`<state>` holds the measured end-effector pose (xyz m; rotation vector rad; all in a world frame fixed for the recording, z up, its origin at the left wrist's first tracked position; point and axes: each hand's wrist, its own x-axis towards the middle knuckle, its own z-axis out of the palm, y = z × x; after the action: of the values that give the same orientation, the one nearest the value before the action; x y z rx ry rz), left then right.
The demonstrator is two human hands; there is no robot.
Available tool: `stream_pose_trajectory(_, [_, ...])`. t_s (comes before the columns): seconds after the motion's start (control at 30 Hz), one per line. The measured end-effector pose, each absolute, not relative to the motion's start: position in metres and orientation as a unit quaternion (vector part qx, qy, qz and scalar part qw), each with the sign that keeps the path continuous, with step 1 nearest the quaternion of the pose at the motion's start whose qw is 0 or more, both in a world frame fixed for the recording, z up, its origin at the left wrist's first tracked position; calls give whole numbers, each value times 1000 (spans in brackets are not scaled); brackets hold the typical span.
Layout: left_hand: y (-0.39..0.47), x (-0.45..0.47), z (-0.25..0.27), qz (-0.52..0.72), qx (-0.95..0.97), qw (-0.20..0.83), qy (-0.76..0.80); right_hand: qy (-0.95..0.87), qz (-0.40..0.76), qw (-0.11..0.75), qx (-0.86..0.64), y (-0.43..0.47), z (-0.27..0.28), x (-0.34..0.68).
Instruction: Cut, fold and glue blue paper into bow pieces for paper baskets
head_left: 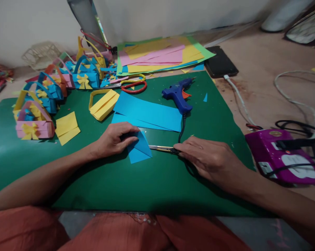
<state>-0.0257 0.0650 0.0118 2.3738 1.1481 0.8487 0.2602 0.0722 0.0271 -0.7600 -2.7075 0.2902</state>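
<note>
My left hand (120,137) is closed on a folded piece of blue paper (139,152), thumb and fingers at its upper left. In my right hand (209,158) is a slim cutter knife (161,149), its thin metal blade pointing left and reaching the paper's right edge. How far the blade goes in between the folds I cannot tell. Just beyond my hands lie larger blue paper sheets (149,111). A yellow paper basket (104,104) with a handle rests on its side, left of these sheets. A folded yellow paper (68,128) lies farther left.
A blue glue gun (177,93) lies beyond my right hand, its cord passing beneath that hand. Red-and-yellow scissors (133,86), several finished paper baskets (35,125) and stacked coloured paper (157,55) stand behind. At right are a black phone (220,62) and a purple power strip (285,157).
</note>
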Motion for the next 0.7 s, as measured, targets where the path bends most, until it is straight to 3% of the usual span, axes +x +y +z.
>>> stream_pose_trajectory(0.17, [64,-24,9,308,833,194,417,-952,81,151,-254,69,28,260])
stream_pose_trajectory(0.7, [53,-23,9,230,861,86,446,-962,9,142,-234,65,27,264])
